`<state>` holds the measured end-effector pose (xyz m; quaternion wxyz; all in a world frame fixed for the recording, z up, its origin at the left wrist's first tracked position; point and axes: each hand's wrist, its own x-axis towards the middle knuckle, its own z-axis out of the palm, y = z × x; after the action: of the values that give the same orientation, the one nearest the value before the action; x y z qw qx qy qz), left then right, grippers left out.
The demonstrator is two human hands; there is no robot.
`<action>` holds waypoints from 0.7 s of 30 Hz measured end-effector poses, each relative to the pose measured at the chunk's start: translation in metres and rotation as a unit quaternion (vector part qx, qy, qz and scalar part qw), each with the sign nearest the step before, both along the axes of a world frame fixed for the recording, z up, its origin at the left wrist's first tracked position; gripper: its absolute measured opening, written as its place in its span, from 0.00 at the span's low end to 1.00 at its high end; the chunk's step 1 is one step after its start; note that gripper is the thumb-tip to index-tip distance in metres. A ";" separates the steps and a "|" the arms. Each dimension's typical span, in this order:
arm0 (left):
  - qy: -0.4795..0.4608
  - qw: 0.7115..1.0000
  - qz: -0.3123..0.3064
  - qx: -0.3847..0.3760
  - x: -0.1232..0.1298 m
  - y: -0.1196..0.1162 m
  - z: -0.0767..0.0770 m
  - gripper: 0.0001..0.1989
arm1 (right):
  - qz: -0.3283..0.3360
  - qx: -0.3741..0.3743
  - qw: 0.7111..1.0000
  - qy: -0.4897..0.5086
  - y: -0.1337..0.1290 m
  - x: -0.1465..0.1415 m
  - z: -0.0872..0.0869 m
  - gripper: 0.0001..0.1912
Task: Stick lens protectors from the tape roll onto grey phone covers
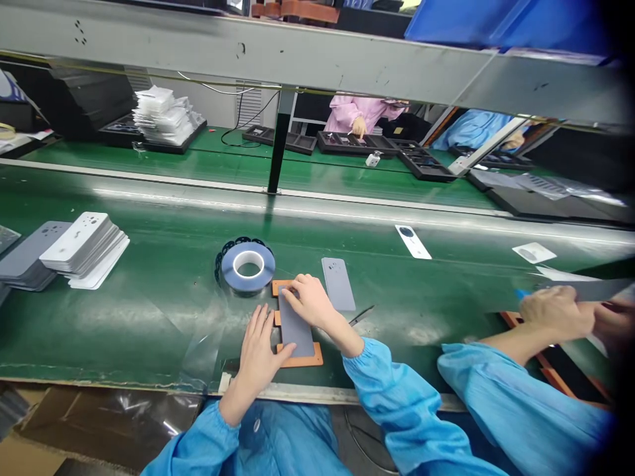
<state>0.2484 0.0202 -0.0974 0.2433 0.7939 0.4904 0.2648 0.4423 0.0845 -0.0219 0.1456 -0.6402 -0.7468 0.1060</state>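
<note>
A grey phone back panel (297,325) lies in an orange fixture (303,361) on the green bench. My left hand (258,347) is open along the fixture's left side, fingers stretched out, its thumb on the panel's lower part. At the panel's upper end, my right hand (311,301) has its fingers curled and pressed against it. Just behind the fixture is a roll of blue film tape (228,270) with a white core. Another grey back panel (338,284) with camera holes lies to the right, near dark tweezers (362,315).
Stacks of white panels (74,241) and grey panels (37,251) stand at left. A co-worker's hands (558,314) work at right over another orange fixture (550,373). A black post (279,149) and a beam (317,56) cross behind. More people sit beyond, at black trays (354,144).
</note>
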 end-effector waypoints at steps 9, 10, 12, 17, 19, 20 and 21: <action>0.007 1.000 0.000 -0.009 0.000 0.001 0.005 0.40 | -0.008 0.010 0.998 -0.056 0.008 -0.001 -0.006 0.18; 0.006 1.000 0.000 -0.010 -0.001 0.001 0.006 0.40 | -0.010 0.011 0.998 -0.058 0.010 -0.002 -0.005 0.18; 0.005 1.000 -0.003 -0.015 -0.001 0.002 0.007 0.41 | -0.013 0.013 0.998 -0.055 0.012 -0.003 -0.002 0.18; 0.008 0.999 -0.015 -0.041 -0.003 0.001 0.007 0.50 | -0.050 0.045 0.995 0.071 0.007 -0.002 0.009 0.19; -0.011 0.999 -0.025 -0.044 -0.005 0.000 0.007 0.53 | -0.077 0.060 0.981 0.165 0.001 0.001 0.013 0.19; -0.032 0.998 -0.031 -0.044 -0.006 0.000 0.008 0.52 | -0.090 0.067 0.971 0.213 -0.003 0.003 0.015 0.20; -0.060 0.997 -0.034 -0.044 -0.008 0.000 0.011 0.49 | -0.099 0.073 0.957 0.262 -0.006 0.005 0.017 0.20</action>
<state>0.2405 0.0199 -0.0865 0.3157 0.7816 0.4585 0.2813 0.4474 0.0789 -0.0052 0.3923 -0.6486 -0.6208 0.2000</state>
